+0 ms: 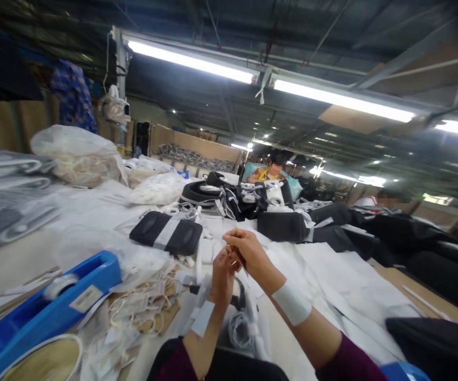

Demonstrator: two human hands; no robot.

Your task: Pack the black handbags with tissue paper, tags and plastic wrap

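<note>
Nearest, R of the blue tape dispenser (106, 270), a clear-wrapped bundle (240, 329) w/ a coiled loop is lying on the worktable (282, 346), below both hands. L hand (223, 272) is hovering about over it, fingers curling, tips bunching; R hand (248, 254) is reaching in from the other side, thumb & fingers drawing together near the L tips. Can't tell if either is gripping a small pc; too blurry btwn them. 2 pale strips (292, 301) are sticking to the forearms, 1 per arm.

The dispenser is carrying a white tape roll (60, 286). Just nearer than it, a round white-rimmed container (72, 337) is showing a tan inside. Strung paper tags (137, 312) are spilling in a heap just R of it; white sheets (332, 275) are lying spread well to its R.

Beyond & R of the dispenser, a black padded panel (145, 233) w/ 1 grey strip across is lying; a black block-shaped pad (282, 226) is sitting farther R. Well behind the dispenser, a bulging clear plastic bag (78, 153) is resting.

Far bkgd, beyond & R of it: 1 person (263, 175) in a patterned top is showing behind the pile. 3 near fluorescent tubes (193, 62) are glowing overhead.
</note>
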